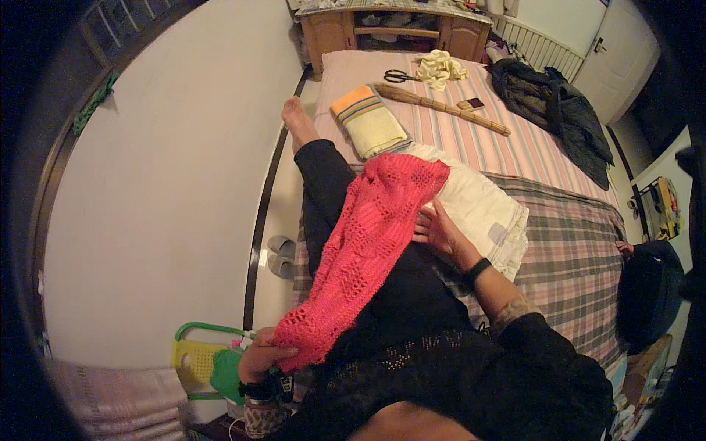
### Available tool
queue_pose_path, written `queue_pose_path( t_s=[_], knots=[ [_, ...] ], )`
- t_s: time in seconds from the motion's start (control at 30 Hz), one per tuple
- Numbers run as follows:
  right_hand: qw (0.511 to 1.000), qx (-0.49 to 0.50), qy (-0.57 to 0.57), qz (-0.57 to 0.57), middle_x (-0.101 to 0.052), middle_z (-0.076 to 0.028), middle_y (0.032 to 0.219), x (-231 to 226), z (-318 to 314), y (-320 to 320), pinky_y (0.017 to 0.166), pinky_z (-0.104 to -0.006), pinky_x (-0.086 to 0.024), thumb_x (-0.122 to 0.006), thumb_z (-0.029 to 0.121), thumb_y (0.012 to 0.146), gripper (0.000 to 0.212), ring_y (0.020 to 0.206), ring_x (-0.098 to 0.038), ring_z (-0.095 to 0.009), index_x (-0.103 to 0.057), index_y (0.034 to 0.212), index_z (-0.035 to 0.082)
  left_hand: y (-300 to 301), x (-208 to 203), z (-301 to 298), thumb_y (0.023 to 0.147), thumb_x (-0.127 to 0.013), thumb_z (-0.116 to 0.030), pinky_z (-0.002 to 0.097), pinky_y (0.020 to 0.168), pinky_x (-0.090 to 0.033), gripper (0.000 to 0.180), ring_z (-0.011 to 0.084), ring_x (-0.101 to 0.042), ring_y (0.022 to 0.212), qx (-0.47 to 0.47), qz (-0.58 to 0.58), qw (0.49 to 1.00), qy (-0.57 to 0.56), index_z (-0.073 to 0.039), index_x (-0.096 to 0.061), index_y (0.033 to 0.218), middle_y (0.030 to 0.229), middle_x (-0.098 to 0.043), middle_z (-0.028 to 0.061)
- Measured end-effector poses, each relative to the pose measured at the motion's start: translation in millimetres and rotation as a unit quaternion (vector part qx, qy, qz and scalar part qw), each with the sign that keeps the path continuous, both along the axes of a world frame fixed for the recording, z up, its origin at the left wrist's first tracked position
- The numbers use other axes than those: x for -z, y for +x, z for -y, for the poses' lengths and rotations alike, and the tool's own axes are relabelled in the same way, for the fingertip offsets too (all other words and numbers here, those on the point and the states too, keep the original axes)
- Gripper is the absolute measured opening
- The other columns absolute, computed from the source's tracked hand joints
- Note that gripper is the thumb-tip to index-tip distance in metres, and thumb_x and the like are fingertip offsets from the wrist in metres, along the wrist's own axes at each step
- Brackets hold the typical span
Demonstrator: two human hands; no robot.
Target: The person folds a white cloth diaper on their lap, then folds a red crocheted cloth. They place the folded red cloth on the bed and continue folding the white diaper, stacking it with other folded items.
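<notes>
So we've got the coral-red openwork knit (357, 246) stretched diagonally across our lap, near end by our left hip, far end up by the white folded cloth (482, 209) on the bed. Our left hand (271, 356) is pinching the near end, thumb on top. Our right hand (441, 234) has its fingers spread at the far part's right edge and isn't gripping anything; can't really tell if the fingertips touch the yarn.

Looks to us like we're straightening the piece. If so, best bet is letting the left pinch act as the anchor, light but firm, and sweeping with a flat right palm instead of tugging, since lacy holes like these probably stretch out of shape easily. The bunched far end would want the most attention.

Watch the black wristband (478, 270) on our right wrist too; it could snag a loop. Also, the black trousers (397, 301) underneath slope between our legs, so a flatter spot, like the plaid blanket (570, 257), would likely make smoothing easier.
</notes>
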State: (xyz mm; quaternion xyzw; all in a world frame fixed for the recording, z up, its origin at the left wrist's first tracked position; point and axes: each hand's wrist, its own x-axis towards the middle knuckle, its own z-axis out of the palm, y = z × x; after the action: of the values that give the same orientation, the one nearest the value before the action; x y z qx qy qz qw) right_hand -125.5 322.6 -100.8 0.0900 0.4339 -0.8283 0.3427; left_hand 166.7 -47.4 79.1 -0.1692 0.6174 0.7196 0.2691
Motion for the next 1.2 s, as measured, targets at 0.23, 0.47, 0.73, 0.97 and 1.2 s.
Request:
queue_pose_path(
  t_s=[0.23,0.47,0.73,0.97,1.2],
  knots=[
    [0.995,0.000,-0.035,-0.095,-0.063,-0.008,0.128,-29,39,-7,0.101,-0.0441,-0.044,-0.055,0.052,0.093,0.056,0.113,-0.060,-0.025,-0.056,0.130,0.009,2,7,-2,0.089,-0.070,-0.015,0.0294,0.081,-0.052,0.037,0.0118,-0.064,0.091,0.104,0.032,0.993,-0.048,0.000,-0.062,0.122,0.105,-0.070,0.0045],
    [0.979,0.094,-0.040,-0.174,-0.064,-0.008,0.126,-42,8,-54,0.103,-0.0412,-0.042,-0.054,0.039,0.096,0.045,0.113,-0.060,-0.024,-0.057,0.127,0.007,4,27,23,0.090,-0.067,-0.017,0.0314,0.089,-0.051,0.043,0.0148,-0.064,0.099,-0.026,-0.068,0.982,-0.174,0.001,-0.058,0.128,0.110,-0.069,0.0072],
    [0.885,0.255,-0.223,-0.320,-0.063,-0.012,0.125,-162,-82,13,0.110,-0.0433,-0.038,-0.051,0.036,0.100,0.042,0.119,-0.057,-0.026,-0.057,0.128,0.005,-3,36,49,0.094,-0.057,-0.013,0.0350,0.094,-0.050,0.038,0.0208,-0.064,0.105,-0.329,-0.236,0.913,-0.057,0.003,-0.055,0.128,0.119,-0.065,0.0122],
    [0.944,0.219,-0.193,-0.155,-0.063,-0.010,0.124,-99,-92,38,0.102,-0.0394,-0.046,-0.051,0.044,0.099,0.049,0.114,-0.060,-0.024,-0.056,0.129,0.004,-11,49,56,0.096,-0.056,-0.015,0.0332,0.092,-0.050,0.037,0.0201,-0.063,0.104,-0.356,-0.202,0.909,-0.072,0.004,-0.055,0.127,0.118,-0.064,0.0119],
    [0.974,0.173,-0.063,-0.130,-0.066,-0.008,0.117,-65,-90,7,0.094,-0.0330,-0.052,-0.058,0.041,0.097,0.048,0.106,-0.064,-0.021,-0.057,0.128,0.004,-18,40,63,0.096,-0.057,-0.014,0.0324,0.091,-0.050,0.035,0.0190,-0.063,0.102,-0.345,-0.254,0.895,-0.122,0.004,-0.057,0.126,0.116,-0.065,0.0113]
  ],
)
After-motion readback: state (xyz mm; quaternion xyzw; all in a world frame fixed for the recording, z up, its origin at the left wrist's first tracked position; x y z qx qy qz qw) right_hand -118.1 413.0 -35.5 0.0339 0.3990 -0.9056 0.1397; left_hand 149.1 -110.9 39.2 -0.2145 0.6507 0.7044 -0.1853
